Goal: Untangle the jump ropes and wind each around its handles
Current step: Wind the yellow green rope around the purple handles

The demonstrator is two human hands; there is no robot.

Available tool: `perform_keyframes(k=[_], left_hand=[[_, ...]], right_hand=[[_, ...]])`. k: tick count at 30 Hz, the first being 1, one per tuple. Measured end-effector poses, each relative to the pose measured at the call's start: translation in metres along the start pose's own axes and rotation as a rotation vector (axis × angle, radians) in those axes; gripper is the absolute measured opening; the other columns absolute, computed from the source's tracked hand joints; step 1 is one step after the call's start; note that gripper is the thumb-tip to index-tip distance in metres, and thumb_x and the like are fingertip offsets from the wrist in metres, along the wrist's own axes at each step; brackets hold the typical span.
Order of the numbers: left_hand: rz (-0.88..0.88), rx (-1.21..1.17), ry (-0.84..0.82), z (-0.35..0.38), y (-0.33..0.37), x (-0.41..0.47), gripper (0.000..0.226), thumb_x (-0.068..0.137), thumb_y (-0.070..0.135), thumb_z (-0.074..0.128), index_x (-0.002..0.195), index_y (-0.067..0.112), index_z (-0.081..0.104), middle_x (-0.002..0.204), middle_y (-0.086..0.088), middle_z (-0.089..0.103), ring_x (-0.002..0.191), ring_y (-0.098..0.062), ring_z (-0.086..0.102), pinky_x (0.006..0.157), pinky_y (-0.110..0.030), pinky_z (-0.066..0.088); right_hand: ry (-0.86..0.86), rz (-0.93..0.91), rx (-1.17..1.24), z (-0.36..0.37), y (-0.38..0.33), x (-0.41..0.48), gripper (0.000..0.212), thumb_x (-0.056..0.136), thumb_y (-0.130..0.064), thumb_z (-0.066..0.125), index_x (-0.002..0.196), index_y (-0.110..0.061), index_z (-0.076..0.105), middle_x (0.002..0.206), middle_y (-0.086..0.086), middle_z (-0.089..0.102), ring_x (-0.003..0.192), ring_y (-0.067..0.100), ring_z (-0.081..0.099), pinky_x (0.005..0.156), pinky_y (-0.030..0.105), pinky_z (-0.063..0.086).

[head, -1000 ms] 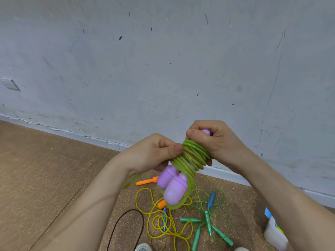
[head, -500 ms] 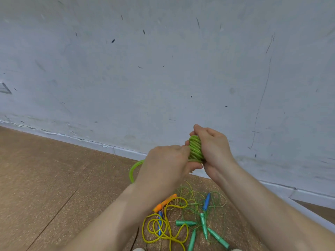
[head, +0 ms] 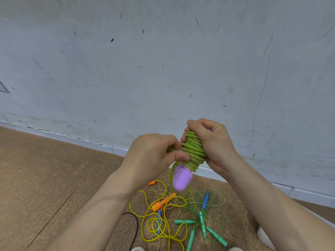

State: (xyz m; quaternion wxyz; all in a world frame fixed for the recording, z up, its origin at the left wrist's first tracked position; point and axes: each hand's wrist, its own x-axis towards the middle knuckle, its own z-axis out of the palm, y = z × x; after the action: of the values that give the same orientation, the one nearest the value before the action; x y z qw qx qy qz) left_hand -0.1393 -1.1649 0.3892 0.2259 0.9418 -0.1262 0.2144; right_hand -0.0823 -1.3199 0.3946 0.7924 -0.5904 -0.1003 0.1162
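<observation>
Green jump rope (head: pixel 194 151) is sitting in tight turns around its purple handles (head: pixel 181 178), and the person is holding it up in front of the pale wall (head: pixel 163 69), well above the floor (head: pixel 45 178). Now the right hand (head: pixel 215 144) is cupping the coil from the far side, with its fingers curling over the top turns. Opposite it, the left hand (head: pixel 154 153) is gripping with curled fingers, its thumb pressing on the lowest turns. One rounded purple end is poking down out of the coil, with a loose green loop hanging beside it. Down below the hands, a heap is lying tangled on the floor. In it a yellow rope (head: pixel 163 230) is looping past an orange handle (head: pixel 163 201), a blue handle (head: pixel 205 200) and several teal handles (head: pixel 184 221). A black cord (head: pixel 135 220) is curving along the heap's left edge.
</observation>
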Motion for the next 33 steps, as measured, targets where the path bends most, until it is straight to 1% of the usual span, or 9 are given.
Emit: perform_keyframes(k=[6, 12, 16, 19, 22, 25, 27, 29, 33], left_hand=[[0.23, 0.353, 0.131, 0.013, -0.002, 0.0, 0.045, 0.1, 0.043, 0.03, 0.092, 0.021, 0.068, 0.071, 0.005, 0.059, 0.068, -0.023, 0.055, 0.068, -0.035, 0.039], [0.005, -0.238, 0.094, 0.023, 0.007, -0.001, 0.037, 0.092, 0.045, 0.041, 0.079, 0.02, 0.065, 0.066, 0.011, 0.051, 0.063, -0.001, 0.046, 0.06, -0.017, 0.036], [-0.184, -0.702, -0.105, 0.019, 0.016, 0.0, 0.028, 0.09, 0.04, 0.055, 0.073, 0.021, 0.068, 0.063, 0.01, 0.059, 0.059, -0.002, 0.049, 0.056, -0.017, 0.039], [-0.315, -0.74, -0.079, 0.012, 0.015, 0.002, 0.033, 0.087, 0.043, 0.058, 0.072, 0.016, 0.071, 0.061, -0.002, 0.063, 0.058, -0.007, 0.052, 0.052, -0.026, 0.043], [-0.006, 0.032, -0.009, 0.009, -0.001, 0.0, 0.041, 0.084, 0.052, 0.058, 0.064, 0.017, 0.063, 0.052, -0.002, 0.057, 0.05, -0.012, 0.05, 0.048, -0.026, 0.032], [0.308, 0.413, -0.121, 0.003, 0.001, 0.0, 0.046, 0.076, 0.063, 0.044, 0.057, 0.022, 0.055, 0.049, 0.005, 0.055, 0.052, -0.016, 0.054, 0.047, -0.024, 0.027], [0.356, 0.394, -0.179, 0.005, 0.004, 0.0, 0.046, 0.073, 0.061, 0.04, 0.055, 0.022, 0.056, 0.047, 0.004, 0.054, 0.05, -0.016, 0.053, 0.047, -0.022, 0.024], [0.399, 0.373, -0.18, 0.004, 0.003, 0.0, 0.047, 0.074, 0.059, 0.04, 0.055, 0.019, 0.056, 0.047, 0.002, 0.053, 0.049, -0.018, 0.052, 0.048, -0.022, 0.024], [0.307, 0.327, -0.281, -0.003, 0.002, 0.0, 0.045, 0.078, 0.057, 0.038, 0.076, 0.018, 0.062, 0.07, -0.001, 0.064, 0.074, -0.024, 0.056, 0.06, -0.03, 0.03]], right_hand=[[-0.032, 0.013, 0.154, -0.005, -0.011, 0.001, 0.027, 0.095, -0.017, 0.056, 0.071, -0.004, 0.058, 0.065, 0.02, 0.059, 0.056, 0.028, 0.059, 0.054, 0.032, 0.053], [-0.111, 0.058, 0.297, -0.006, -0.015, 0.001, 0.032, 0.094, -0.018, 0.051, 0.065, -0.006, 0.057, 0.065, 0.018, 0.059, 0.069, 0.033, 0.065, 0.065, 0.037, 0.057], [-0.118, 0.012, 0.274, -0.008, -0.014, 0.002, 0.035, 0.096, -0.02, 0.049, 0.065, -0.006, 0.059, 0.066, 0.015, 0.063, 0.079, 0.033, 0.07, 0.078, 0.042, 0.057], [-0.029, -0.115, -0.15, -0.016, -0.006, 0.009, 0.028, 0.098, -0.028, 0.05, 0.086, -0.011, 0.069, 0.088, 0.004, 0.073, 0.095, 0.016, 0.068, 0.085, 0.037, 0.054], [0.007, -0.286, -0.827, -0.03, -0.018, 0.006, 0.038, 0.093, -0.039, 0.06, 0.13, -0.03, 0.056, 0.132, -0.013, 0.056, 0.125, 0.002, 0.046, 0.105, 0.027, 0.036], [-0.432, -0.29, -1.524, -0.026, -0.029, -0.013, 0.078, 0.076, -0.059, 0.06, 0.146, -0.043, 0.029, 0.158, -0.014, 0.019, 0.146, 0.005, 0.009, 0.118, 0.041, 0.016], [-0.639, -0.239, -1.746, -0.015, -0.02, -0.023, 0.081, 0.069, -0.06, 0.066, 0.14, -0.041, 0.03, 0.149, -0.013, 0.035, 0.143, 0.012, 0.024, 0.113, 0.047, 0.025], [-0.641, -0.245, -1.707, -0.008, -0.01, -0.022, 0.068, 0.067, -0.055, 0.075, 0.122, -0.034, 0.041, 0.119, -0.011, 0.059, 0.116, 0.017, 0.053, 0.092, 0.039, 0.044], [-0.607, -0.279, -1.648, -0.009, -0.003, -0.013, 0.048, 0.069, -0.056, 0.071, 0.106, -0.029, 0.056, 0.097, -0.007, 0.065, 0.09, 0.017, 0.06, 0.07, 0.032, 0.045]])
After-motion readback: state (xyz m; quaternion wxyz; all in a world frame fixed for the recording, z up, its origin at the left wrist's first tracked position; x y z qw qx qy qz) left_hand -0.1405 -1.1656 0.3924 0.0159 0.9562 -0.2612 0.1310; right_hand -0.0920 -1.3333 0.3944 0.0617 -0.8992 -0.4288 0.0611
